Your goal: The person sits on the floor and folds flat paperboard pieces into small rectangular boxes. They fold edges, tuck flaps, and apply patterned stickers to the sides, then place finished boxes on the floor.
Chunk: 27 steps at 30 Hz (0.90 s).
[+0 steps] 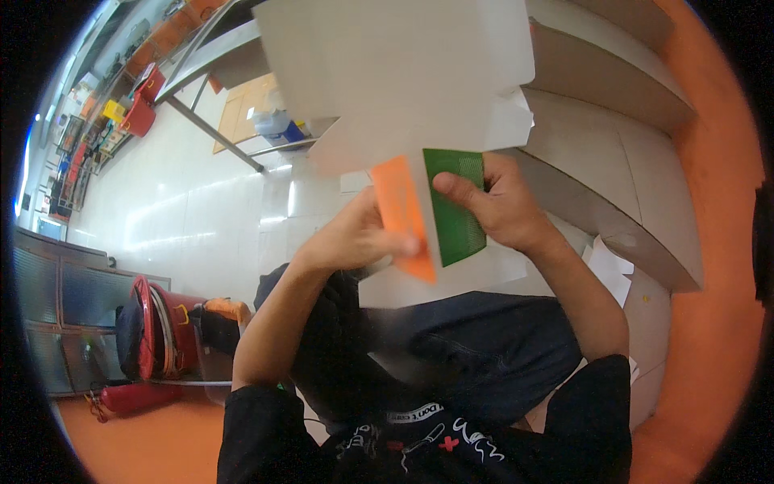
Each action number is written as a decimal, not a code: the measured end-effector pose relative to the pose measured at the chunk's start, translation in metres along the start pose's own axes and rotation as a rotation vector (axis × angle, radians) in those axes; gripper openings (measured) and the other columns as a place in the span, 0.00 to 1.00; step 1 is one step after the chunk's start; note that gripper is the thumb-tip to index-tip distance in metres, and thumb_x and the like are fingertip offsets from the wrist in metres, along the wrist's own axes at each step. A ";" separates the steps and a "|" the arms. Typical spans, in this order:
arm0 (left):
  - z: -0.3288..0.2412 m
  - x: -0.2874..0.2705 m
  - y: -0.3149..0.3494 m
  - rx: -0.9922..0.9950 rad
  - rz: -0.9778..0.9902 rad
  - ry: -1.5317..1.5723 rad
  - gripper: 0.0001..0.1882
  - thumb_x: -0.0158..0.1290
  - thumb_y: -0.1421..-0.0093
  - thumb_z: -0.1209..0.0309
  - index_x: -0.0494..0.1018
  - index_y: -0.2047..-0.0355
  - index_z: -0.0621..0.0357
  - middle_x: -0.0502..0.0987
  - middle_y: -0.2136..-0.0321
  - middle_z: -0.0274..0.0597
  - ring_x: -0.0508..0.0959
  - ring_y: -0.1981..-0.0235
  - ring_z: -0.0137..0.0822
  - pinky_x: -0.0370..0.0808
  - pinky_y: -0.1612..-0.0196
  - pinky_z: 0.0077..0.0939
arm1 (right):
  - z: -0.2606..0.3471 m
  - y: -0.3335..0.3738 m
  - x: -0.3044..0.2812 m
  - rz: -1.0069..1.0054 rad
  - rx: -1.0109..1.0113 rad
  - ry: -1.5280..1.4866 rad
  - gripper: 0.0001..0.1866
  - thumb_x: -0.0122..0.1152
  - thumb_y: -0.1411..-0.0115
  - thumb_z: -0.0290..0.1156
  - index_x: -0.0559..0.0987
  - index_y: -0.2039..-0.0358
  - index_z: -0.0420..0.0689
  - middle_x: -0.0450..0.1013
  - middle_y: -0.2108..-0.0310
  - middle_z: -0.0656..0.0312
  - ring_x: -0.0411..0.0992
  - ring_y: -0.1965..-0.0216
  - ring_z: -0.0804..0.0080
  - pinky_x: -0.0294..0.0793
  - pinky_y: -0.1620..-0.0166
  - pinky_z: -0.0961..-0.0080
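Observation:
My left hand [355,232] grips a thin orange card-like piece [395,206], its thumb pressed on the face and slightly blurred. In my right hand [509,203] is a flat green rectangular piece [455,230] with fine printed lines, thumb on the front and fingers behind it. The two pieces are held side by side above my lap, with a pale strip between their edges. Whether they are joined cannot be told. Just beyond my hands is a large white cardboard sheet [403,73] with cut, flap-like edges.
Curved pale steps [597,137] rise on the right, beside an orange floor strip [709,339]. White paper pieces [606,270] lie near my right elbow. A metal-legged table [214,129] stands at the far left. Lower left are a red bin [181,323] and a fire extinguisher [141,397].

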<state>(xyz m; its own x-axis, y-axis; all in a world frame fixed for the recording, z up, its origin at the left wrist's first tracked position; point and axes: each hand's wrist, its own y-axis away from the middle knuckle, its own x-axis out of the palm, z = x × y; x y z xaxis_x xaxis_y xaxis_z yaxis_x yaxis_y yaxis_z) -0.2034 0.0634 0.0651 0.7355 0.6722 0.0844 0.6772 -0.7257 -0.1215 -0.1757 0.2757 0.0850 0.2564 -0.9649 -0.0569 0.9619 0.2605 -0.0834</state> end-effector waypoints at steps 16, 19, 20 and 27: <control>-0.013 -0.013 0.031 -0.038 -0.147 -0.339 0.27 0.40 0.30 0.53 0.74 0.64 0.69 0.75 0.78 0.41 0.71 0.74 0.28 0.71 0.68 0.28 | 0.014 0.001 0.020 0.300 0.075 0.149 0.18 0.68 0.44 0.36 0.79 0.58 0.38 0.79 0.66 0.63 0.73 0.65 0.80 0.73 0.59 0.77; -0.014 -0.009 0.037 0.031 -0.195 -0.347 0.27 0.39 0.30 0.53 0.73 0.65 0.70 0.75 0.78 0.44 0.71 0.73 0.30 0.71 0.67 0.30 | 0.013 0.002 0.022 0.357 0.084 0.179 0.19 0.66 0.43 0.38 0.78 0.57 0.38 0.78 0.65 0.62 0.72 0.64 0.80 0.73 0.60 0.78; -0.014 -0.009 0.039 0.030 -0.199 -0.347 0.27 0.39 0.29 0.54 0.73 0.65 0.71 0.75 0.78 0.44 0.72 0.73 0.30 0.71 0.67 0.30 | 0.012 0.002 0.022 0.389 0.054 0.169 0.19 0.66 0.42 0.39 0.78 0.57 0.38 0.78 0.65 0.62 0.72 0.64 0.80 0.73 0.60 0.78; -0.013 -0.020 0.050 -0.107 -0.313 -0.483 0.23 0.47 0.32 0.57 0.75 0.68 0.71 0.75 0.80 0.37 0.71 0.77 0.24 0.70 0.73 0.24 | 0.009 0.008 0.029 0.155 0.081 0.293 0.32 0.66 0.45 0.52 0.75 0.53 0.36 0.76 0.65 0.57 0.74 0.62 0.75 0.74 0.59 0.75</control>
<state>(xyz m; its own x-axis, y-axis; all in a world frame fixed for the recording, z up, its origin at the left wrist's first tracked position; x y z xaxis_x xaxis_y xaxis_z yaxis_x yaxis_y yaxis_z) -0.1841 0.0113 0.0697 0.4245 0.8292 -0.3637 0.8774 -0.4758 -0.0608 -0.1592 0.2494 0.0915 0.3732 -0.8602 -0.3474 0.9210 0.3885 0.0275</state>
